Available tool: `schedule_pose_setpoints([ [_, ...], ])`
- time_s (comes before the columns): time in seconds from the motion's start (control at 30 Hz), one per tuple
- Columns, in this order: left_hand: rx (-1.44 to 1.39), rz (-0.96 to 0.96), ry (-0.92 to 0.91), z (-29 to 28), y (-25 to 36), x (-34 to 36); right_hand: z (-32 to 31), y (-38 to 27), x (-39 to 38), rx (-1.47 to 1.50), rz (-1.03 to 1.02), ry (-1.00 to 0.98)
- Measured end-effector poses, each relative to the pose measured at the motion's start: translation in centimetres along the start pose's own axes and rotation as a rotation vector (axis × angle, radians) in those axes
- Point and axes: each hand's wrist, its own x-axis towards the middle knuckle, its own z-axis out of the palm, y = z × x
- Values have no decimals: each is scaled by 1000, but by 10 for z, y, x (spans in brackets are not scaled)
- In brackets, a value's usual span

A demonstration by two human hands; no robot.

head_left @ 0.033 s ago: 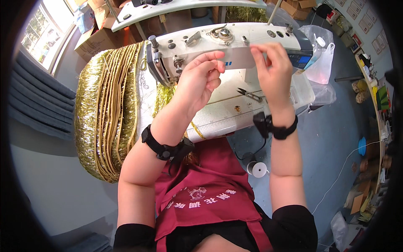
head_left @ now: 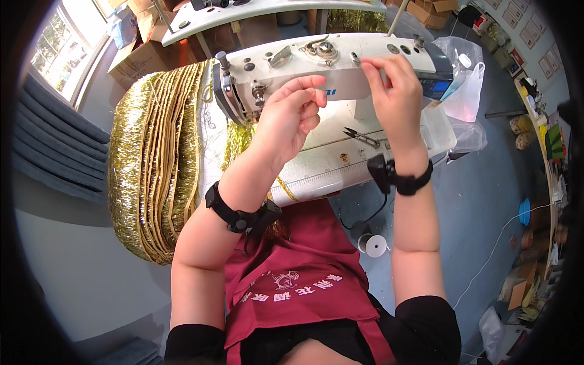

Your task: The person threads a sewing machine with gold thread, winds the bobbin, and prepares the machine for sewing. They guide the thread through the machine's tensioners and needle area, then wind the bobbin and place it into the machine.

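A white sewing machine [head_left: 340,52] spans the middle of the view. Before its arm, near the threading parts, my left hand [head_left: 291,115] is raised with fingers curled and thumb pressed to the forefinger. My right hand [head_left: 395,88] is also in a pinch, at the right part of the machine's upper edge. Whatever either pinch holds is too fine to make out. Gold tinsel fringe [head_left: 238,145] lies by the needle end, partly behind my left wrist. Small black thread snips [head_left: 363,138] rest on the machine bed [head_left: 322,167], below and between my hands.
A thick bundle of gold fringe [head_left: 164,158] is heaped left of the machine. A white spool [head_left: 375,246] is below the bed at the right. Clear plastic bags [head_left: 465,79] hang by the machine's right end. Behind stands a white table [head_left: 274,13], with cardboard boxes [head_left: 137,64] at the left.
My right hand has shifted slightly up, its pinch kept. My left hand, the snips and the fringe have stayed put.
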Motion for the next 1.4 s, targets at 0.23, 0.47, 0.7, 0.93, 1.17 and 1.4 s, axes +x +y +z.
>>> schedule_pose_setpoints([
  [0.23,70,32,-20,1,-5,-8,47,13,21,-35,-63,-17],
  [0.47,113,35,-49,-5,-5,-7,43,9,22,-160,-304,11],
  [0.7,346,143,6,-6,-7,-8,0,5,1,482,124,-330],
  [0.93,1190,493,28,1,-10,4,-25,10,-3,362,146,-385],
  [1.17,1552,506,-11,9,-11,12,-32,7,-6,356,80,-345],
  [1.4,1585,578,71,2,-14,-4,-51,62,-1,54,208,-98],
])
